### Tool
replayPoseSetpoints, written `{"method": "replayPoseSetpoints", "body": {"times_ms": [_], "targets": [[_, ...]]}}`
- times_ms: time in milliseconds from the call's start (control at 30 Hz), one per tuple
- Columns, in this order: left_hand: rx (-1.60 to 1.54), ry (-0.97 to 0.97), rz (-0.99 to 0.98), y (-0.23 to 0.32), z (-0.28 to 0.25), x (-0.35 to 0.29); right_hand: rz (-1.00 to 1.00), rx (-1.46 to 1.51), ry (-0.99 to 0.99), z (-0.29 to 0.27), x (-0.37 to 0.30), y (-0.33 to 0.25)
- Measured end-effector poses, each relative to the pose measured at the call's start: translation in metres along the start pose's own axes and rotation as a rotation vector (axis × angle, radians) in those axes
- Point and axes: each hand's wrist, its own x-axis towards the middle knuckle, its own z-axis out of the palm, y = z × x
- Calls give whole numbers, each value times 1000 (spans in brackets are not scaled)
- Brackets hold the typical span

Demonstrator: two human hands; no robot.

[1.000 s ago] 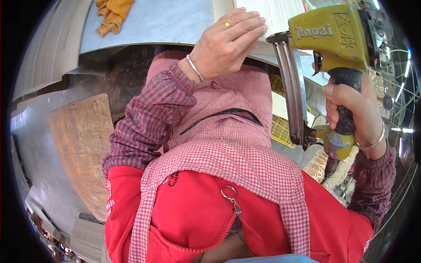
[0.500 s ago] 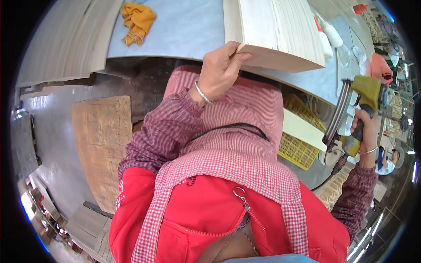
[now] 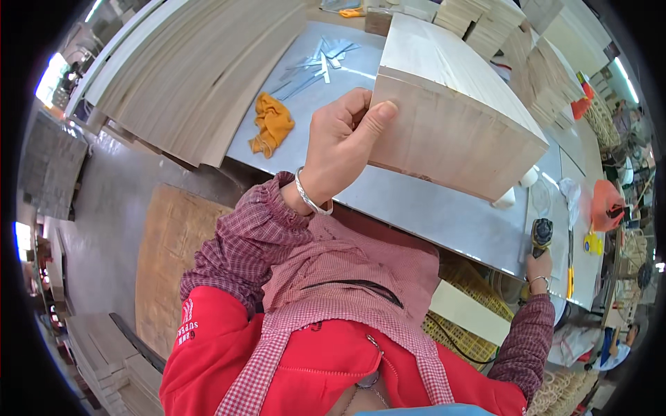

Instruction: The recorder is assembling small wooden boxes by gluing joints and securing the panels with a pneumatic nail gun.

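The nail gun (image 3: 541, 234) has been lowered from beside the head to the counter's (image 3: 444, 208) right edge, still clasped by the right hand (image 3: 538, 267), so nailing seems paused. The wooden box (image 3: 451, 118), near the counter's middle, is gripped at its near-left corner by the raised left hand (image 3: 343, 142), thumb pressed on its side.

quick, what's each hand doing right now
Left hand: closed, gripping the corner of the wooden box.
Right hand: closed around the nail gun handle at the table edge.
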Motion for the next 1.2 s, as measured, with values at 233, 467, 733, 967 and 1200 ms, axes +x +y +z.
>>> {"method": "replayPoseSetpoints", "body": {"times_ms": [233, 467, 733, 967, 1200], "targets": [[-6, 7, -47, 6, 3, 5, 137, -156, -84, 13, 33, -35], [-1, 28, -82, 12, 5, 8, 179, -122, -98, 14, 36, -70], [107, -3, -176, 7, -5, -19, 157, -113, -41, 29, 25, -62], [109, -135, -494, -59, -51, -112, -12, 149, -136, -21, 4, -117], [-366, 69, -619, -65, -64, -112, 8, 1282, -475, -34, -29, -258]]}}
